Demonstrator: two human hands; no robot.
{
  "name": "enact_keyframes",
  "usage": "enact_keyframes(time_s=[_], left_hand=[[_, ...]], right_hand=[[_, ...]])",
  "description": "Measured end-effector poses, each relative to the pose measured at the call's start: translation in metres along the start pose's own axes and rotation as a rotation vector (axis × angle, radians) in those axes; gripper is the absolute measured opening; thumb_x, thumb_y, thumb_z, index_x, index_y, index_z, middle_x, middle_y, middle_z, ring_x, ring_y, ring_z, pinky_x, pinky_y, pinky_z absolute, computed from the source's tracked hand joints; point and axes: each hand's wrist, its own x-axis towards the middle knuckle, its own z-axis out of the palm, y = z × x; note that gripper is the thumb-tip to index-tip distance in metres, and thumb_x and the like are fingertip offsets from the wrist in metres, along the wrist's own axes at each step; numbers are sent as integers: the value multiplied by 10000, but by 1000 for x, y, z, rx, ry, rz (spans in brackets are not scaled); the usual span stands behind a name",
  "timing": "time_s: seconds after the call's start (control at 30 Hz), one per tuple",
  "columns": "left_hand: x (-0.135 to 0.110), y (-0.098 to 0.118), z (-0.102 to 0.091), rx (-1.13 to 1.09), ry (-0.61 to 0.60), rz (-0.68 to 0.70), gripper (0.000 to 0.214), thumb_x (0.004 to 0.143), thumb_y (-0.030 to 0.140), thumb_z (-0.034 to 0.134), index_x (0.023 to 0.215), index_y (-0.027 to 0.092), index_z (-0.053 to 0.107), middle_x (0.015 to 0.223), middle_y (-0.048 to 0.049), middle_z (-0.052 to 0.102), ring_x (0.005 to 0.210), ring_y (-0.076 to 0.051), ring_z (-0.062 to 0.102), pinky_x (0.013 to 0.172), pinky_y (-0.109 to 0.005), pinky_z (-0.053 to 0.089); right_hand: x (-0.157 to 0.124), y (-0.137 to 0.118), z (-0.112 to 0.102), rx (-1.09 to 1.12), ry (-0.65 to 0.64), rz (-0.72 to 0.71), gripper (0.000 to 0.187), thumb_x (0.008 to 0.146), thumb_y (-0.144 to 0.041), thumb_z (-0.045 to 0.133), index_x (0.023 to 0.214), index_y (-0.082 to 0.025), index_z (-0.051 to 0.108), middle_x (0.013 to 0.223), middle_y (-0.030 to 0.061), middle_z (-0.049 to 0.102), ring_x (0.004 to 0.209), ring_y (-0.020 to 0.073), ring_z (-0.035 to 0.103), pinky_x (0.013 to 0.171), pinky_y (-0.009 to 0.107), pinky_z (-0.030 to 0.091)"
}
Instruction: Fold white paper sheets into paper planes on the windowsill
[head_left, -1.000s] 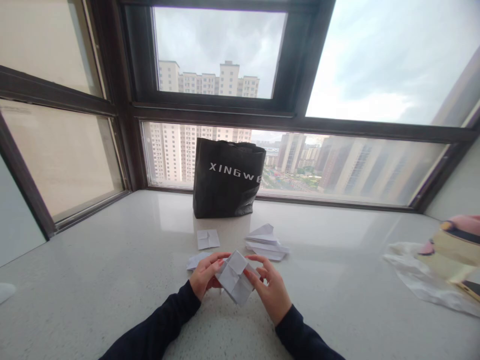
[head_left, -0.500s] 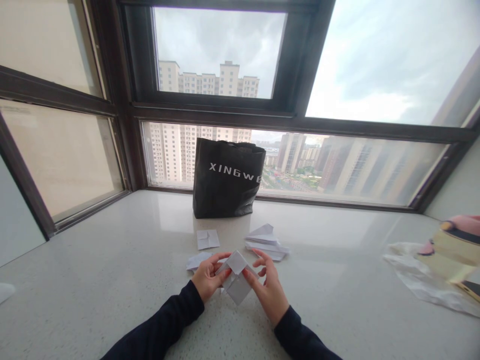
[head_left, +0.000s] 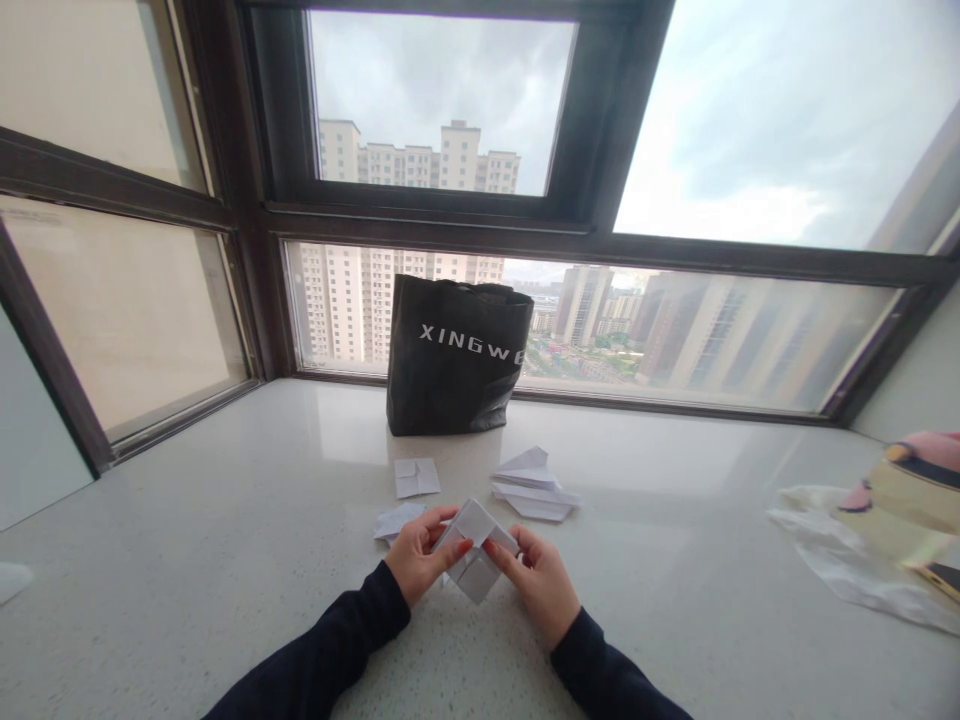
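Observation:
Between my two hands is a folded white paper (head_left: pixel 474 522), a small square turned corner-up with creased flaps on its face. My left hand (head_left: pixel 420 552) grips its left side, thumb on the front and fingers behind. On the right side, my right hand (head_left: pixel 541 580) pinches it, with the thumb pressed near the middle. The fingertips behind the paper are partly hidden. Just beyond my left hand lies another folded white paper (head_left: pixel 396 520), and behind that a flat folded paper square (head_left: pixel 417 478). Folded paper planes (head_left: pixel 534 488) lie beyond my right hand.
A black bag (head_left: pixel 457 370) with white lettering stands by the window. At the far right of the pale speckled countertop (head_left: pixel 247 540) are a crumpled clear plastic bag (head_left: pixel 832 555) and a pink and cream item (head_left: pixel 900 490). A white object (head_left: pixel 13 580) shows at the left edge.
My right fingers, raised off the paper before, have closed around its right edge. Both thumbs have shifted slightly on its front, and a lower flap looks changed.

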Motion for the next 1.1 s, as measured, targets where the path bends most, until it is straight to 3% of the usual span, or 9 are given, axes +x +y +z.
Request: enact_keyframes(time_s=[0.43, 0.67, 0.73, 0.8, 0.9, 1.1], left_hand=[[3, -9, 0, -51, -107, 23, 397, 635, 375, 633, 938, 128, 556, 801, -66, 640, 801, -210, 581, 704, -281, 441], [3, -7, 0, 31, -53, 72, 357, 658, 396, 598, 903, 136, 580, 828, -63, 641, 794, -210, 579, 721, -287, 442], [2, -1, -3, 193, 0, 126, 310, 716, 363, 538, 935, 147, 575, 849, -67, 641, 789, -198, 582, 717, -276, 444], [2, 6, -11, 499, 128, 229, 277, 782, 315, 430, 966, 159, 569, 885, -73, 636, 809, -188, 577, 733, -280, 437], [5, 12, -28, 840, 296, 330, 264, 779, 271, 391, 911, 190, 605, 1007, -77, 597, 968, -224, 502, 857, -353, 352], [10, -5, -44, 1336, 322, 217, 257, 774, 298, 403, 880, 259, 634, 1157, -49, 513, 1112, -256, 384, 921, -425, 243]], right_hand=[[-1, 4, 1, 88, 30, -3, 394, 691, -526, 478, 532, -172, 411, 475, -48, 351, 462, 95, 314, 433, 214, 259], [-1, 3, 1, 101, -36, -17, 400, 685, -541, 492, 624, -147, 519, 523, -23, 448, 492, 113, 400, 463, 220, 326], [-1, 5, 0, 89, -17, -14, 403, 681, -542, 494, 569, -156, 476, 499, -32, 421, 479, 107, 384, 457, 217, 313], [-1, 6, 0, 86, -7, -16, 408, 685, -543, 485, 547, -161, 445, 493, -35, 406, 476, 104, 373, 455, 215, 303], [-1, 6, 1, 73, 2, -18, 411, 678, -547, 487, 543, -161, 448, 484, -39, 397, 462, 97, 354, 439, 210, 287], [-2, 2, 3, 73, 9, -24, 408, 670, -542, 498, 534, -160, 455, 458, -52, 360, 440, 86, 319, 411, 201, 249]])
